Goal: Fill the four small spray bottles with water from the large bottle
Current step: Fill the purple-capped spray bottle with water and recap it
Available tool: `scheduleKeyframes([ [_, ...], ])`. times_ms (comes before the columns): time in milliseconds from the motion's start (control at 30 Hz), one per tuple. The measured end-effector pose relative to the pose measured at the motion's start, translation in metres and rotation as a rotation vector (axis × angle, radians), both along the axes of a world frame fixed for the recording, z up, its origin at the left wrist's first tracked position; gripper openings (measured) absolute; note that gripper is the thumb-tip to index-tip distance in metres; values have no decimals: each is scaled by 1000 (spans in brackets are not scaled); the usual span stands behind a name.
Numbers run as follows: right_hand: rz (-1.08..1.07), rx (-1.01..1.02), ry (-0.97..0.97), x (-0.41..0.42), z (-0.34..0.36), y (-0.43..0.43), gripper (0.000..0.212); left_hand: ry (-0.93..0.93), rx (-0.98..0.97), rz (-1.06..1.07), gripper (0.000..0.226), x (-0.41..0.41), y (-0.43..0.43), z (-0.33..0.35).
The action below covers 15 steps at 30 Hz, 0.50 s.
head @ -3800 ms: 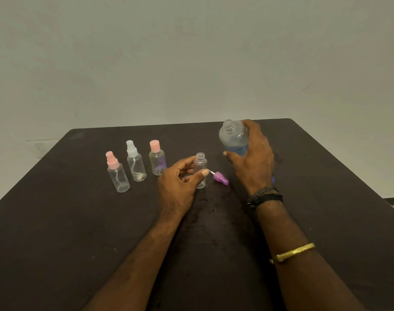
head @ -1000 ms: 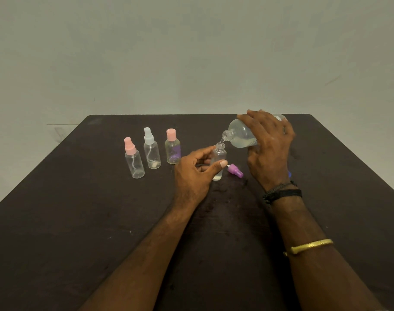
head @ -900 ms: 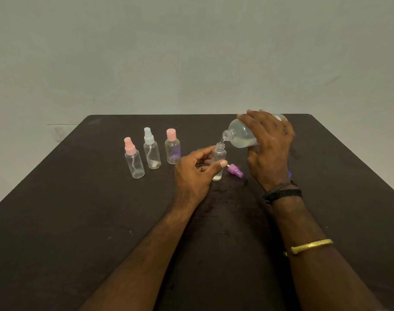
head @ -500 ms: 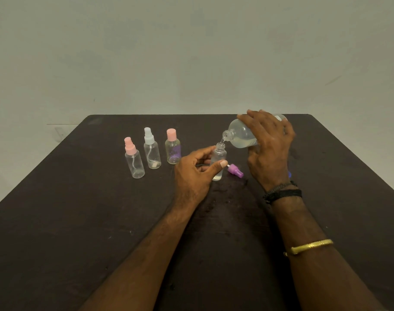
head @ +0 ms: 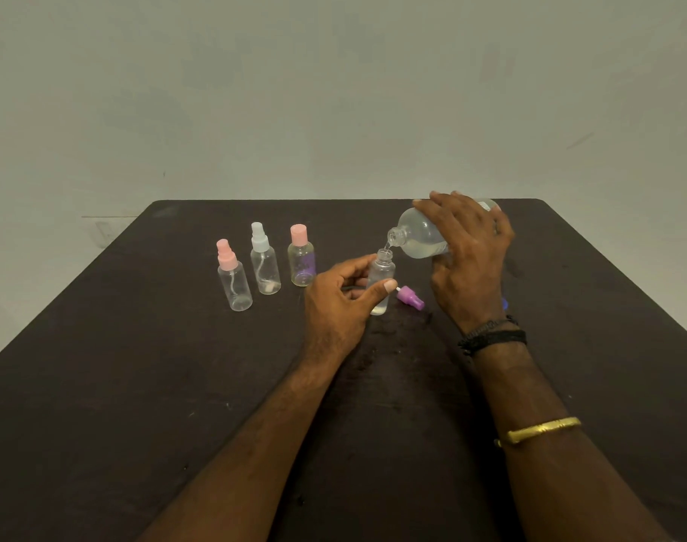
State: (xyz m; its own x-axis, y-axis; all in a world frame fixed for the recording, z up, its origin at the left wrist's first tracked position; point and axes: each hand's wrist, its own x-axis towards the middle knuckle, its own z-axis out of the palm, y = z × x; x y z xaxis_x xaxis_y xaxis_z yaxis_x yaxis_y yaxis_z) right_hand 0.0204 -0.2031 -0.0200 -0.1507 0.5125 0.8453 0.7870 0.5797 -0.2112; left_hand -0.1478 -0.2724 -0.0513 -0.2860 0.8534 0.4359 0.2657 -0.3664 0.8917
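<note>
My left hand (head: 340, 303) grips an uncapped small clear spray bottle (head: 382, 273) standing on the dark table (head: 138, 385); a little water sits at its bottom. My right hand (head: 467, 260) holds the large clear bottle (head: 420, 236) tipped leftward, its mouth just over the small bottle's neck, with a thin stream of water running in. The purple spray cap (head: 410, 298) lies on the table between my hands. Three capped small bottles stand to the left: pink-topped (head: 233, 276), white-topped (head: 264, 260) and pink flat-capped (head: 302, 257).
A small blue cap (head: 504, 304) peeks out behind my right wrist. A plain pale wall rises behind the table's far edge. The table's right and left edges slant outward toward me.
Since 3.8 s ago my right hand lifted and tipped the large bottle over the small one. In the last second the hands stay put while water pours.
</note>
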Motion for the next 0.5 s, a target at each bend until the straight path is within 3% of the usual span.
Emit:
scheduleKeyframes([
  [500,3,5,1,0,-1,-1,78,2,6,-10,42,1,-3,1],
])
